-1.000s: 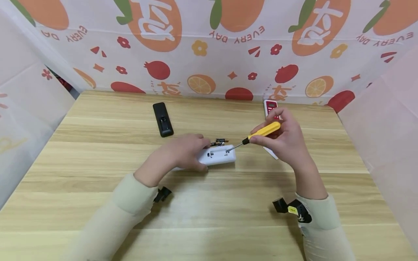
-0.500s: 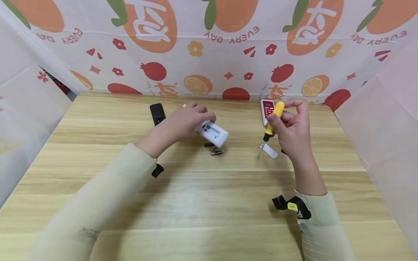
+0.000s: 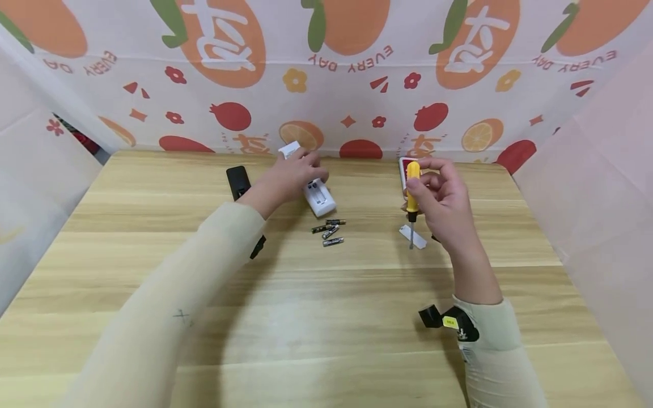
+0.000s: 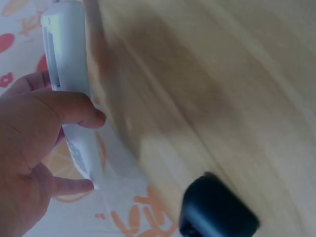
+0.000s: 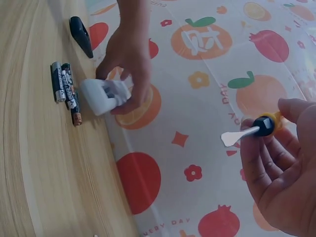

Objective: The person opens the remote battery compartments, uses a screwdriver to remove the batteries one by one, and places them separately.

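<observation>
My left hand [image 3: 296,174] grips a white remote control [image 3: 318,199] near the back edge of the table. Its uncovered battery compartment shows in the head view, without batteries in it. In the left wrist view, thumb and fingers wrap the sides of the remote [image 4: 69,49]. My right hand [image 3: 442,198] pinches the yellow handle of a flat-head screwdriver [image 3: 413,187]; in the head view its tip points down, apart from the remote. Several small batteries [image 3: 333,242] lie loose in front of the remote. A white battery cover [image 3: 413,237] lies below the screwdriver.
A black remote [image 3: 237,180] lies at the back left, partly behind the left arm. Behind the right hand, a red and white keypad device [image 3: 405,165] is mostly hidden. A fruit-print cloth [image 3: 326,107] hangs behind the wooden table [image 3: 306,328].
My left hand has lifted the white remote and carried it back toward the cloth, uncovering the batteries. The screwdriver has left the battery compartment, moved right and swung to point down.
</observation>
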`<state>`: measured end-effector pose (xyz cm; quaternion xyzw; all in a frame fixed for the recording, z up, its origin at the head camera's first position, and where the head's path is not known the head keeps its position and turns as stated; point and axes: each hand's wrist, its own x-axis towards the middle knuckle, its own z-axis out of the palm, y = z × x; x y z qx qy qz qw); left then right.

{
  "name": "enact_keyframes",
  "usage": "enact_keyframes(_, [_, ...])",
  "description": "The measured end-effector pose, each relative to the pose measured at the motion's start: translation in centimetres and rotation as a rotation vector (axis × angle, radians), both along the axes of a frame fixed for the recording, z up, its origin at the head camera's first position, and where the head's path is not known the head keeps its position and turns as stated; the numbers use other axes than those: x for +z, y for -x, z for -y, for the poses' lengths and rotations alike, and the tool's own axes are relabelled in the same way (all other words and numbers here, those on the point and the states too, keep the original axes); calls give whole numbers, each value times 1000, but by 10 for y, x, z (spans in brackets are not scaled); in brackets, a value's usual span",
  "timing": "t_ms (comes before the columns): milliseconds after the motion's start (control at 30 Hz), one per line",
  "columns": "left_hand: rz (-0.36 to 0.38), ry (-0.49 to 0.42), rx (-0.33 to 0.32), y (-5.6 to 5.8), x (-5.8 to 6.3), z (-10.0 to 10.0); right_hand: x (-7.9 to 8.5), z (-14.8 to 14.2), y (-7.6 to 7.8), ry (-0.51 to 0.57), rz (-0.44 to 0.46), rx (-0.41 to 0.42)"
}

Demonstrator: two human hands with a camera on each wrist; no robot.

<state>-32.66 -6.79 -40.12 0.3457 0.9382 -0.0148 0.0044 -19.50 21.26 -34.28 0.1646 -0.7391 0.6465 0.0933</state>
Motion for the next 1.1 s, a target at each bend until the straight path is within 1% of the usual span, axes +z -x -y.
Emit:
enact_keyframes(100, [7, 29, -12, 6, -8, 2, -1, -3, 0, -58, 28, -26])
enact_keyframes(200, [6, 36, -23, 8, -16, 6, -2, -4, 1, -127, 57, -56])
enact_keyframes(433, [16, 21, -42, 9, -26, 12, -1, -11, 1, -182, 84, -112])
enact_keyframes(600, [21, -12, -48, 11, -29, 12, 1, -17, 4, -241, 85, -164])
enact_keyframes(667, [27, -17, -52, 10, -29, 13, 1, -20, 4, -249, 88, -182])
enact_keyframes(767, [70, -20, -31, 9, -25, 11, 0, -23, 5, -278, 83, -216])
enact_keyframes(867, [131, -18, 33, 7, -15, 1, -2, -26, 7, -320, 70, -250])
enact_keyframes(900, [154, -25, 55, 6, -12, -5, -4, -27, 8, -333, 68, -258])
enact_keyframes(967, [180, -36, 69, 2, -5, -21, -9, -31, 11, -357, 73, -274])
enact_keyframes(1033, [188, -46, 48, -3, -1, -41, -15, -36, 15, -386, 87, -292])
enact_keyframes(1100, [179, -46, -1, -11, 1, -65, -21, -41, 19, -422, 102, -319])
